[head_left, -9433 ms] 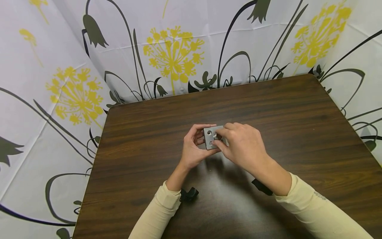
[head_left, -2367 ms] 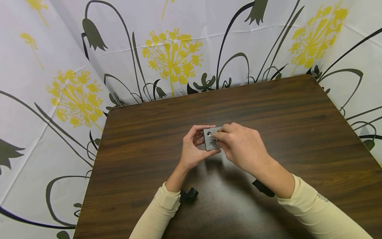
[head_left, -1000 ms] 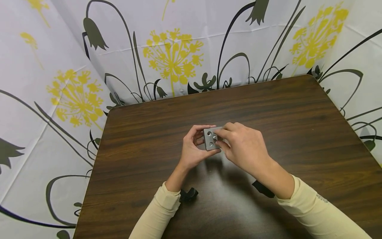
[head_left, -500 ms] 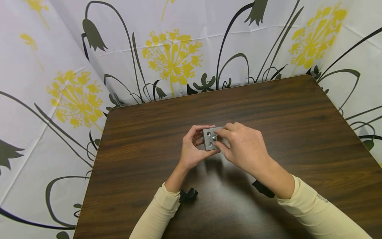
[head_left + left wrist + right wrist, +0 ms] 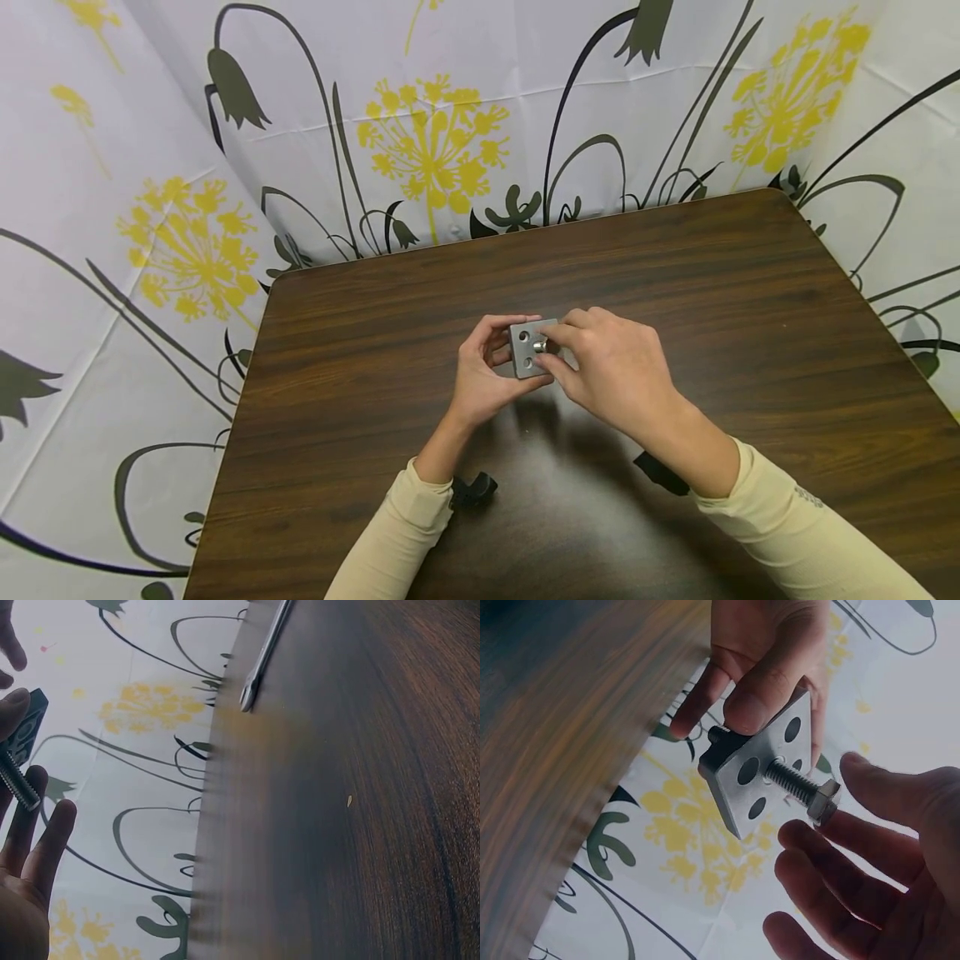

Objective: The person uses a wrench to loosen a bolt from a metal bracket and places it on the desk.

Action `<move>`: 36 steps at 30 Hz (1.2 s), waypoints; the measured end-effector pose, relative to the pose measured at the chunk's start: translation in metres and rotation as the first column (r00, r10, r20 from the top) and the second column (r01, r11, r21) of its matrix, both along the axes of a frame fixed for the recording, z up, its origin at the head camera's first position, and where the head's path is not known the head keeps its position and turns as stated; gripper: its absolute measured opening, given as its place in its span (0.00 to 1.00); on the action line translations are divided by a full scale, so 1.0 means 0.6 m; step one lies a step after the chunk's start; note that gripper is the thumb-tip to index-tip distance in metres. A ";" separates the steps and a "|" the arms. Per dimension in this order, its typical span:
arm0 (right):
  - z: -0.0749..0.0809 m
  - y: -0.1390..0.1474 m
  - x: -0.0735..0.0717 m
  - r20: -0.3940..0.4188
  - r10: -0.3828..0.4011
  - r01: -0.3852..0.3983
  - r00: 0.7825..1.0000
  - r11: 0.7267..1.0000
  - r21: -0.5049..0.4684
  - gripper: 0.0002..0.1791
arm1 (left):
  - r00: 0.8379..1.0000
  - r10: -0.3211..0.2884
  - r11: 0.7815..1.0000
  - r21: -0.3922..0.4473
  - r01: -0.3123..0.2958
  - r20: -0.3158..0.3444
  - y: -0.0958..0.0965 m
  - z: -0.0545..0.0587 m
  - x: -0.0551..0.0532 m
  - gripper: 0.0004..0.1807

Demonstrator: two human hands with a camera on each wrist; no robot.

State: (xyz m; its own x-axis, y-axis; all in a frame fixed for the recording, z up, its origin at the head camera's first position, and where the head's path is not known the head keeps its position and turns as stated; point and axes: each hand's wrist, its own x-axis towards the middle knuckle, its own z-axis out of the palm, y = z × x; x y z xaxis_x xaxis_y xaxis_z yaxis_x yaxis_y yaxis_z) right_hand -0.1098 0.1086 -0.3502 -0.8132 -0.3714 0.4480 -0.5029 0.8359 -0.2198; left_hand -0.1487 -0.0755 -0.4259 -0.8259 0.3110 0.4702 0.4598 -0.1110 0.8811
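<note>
My left hand (image 5: 487, 367) grips a small square grey metal plate (image 5: 522, 350) by its edges, raised over the table. The plate has several round holes, and a hex bolt (image 5: 799, 787) runs through its middle. On the far side the bolt's threaded end (image 5: 718, 736) pokes out beside the left thumb. The long threaded shank (image 5: 16, 782) also shows in the left wrist view. My right hand (image 5: 618, 367) is at the bolt head, thumb and fingers spread around it. In the right wrist view a gap parts the thumb from the head, while the index finger lies right behind it.
A wood-grain table (image 5: 360, 358) lies beneath both hands. A metal wrench (image 5: 259, 671) rests on it in the left wrist view. Black camera mounts (image 5: 474, 490) sit at the wrists. White flower-printed cloth (image 5: 480, 108) hangs behind the table.
The right fingers covered the bolt head about two seconds ago; they have since spread, and the head shows between thumb and index finger. The left hand and plate stay nearly in place.
</note>
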 end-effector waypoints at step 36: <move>0.002 0.003 0.005 0.005 0.004 -0.004 1.000 1.000 -0.015 0.15 | 1.000 0.006 1.000 -0.017 -0.006 0.007 0.001 -0.002 -0.001 0.39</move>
State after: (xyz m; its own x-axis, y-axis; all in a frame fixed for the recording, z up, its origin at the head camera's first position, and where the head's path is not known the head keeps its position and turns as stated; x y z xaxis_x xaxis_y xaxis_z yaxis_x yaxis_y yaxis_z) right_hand -0.1069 0.1106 -0.3493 -0.8139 -0.3680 0.4495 -0.5051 0.8306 -0.2345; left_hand -0.1491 -0.0747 -0.4273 -0.8309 0.3142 0.4592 0.4544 -0.0931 0.8859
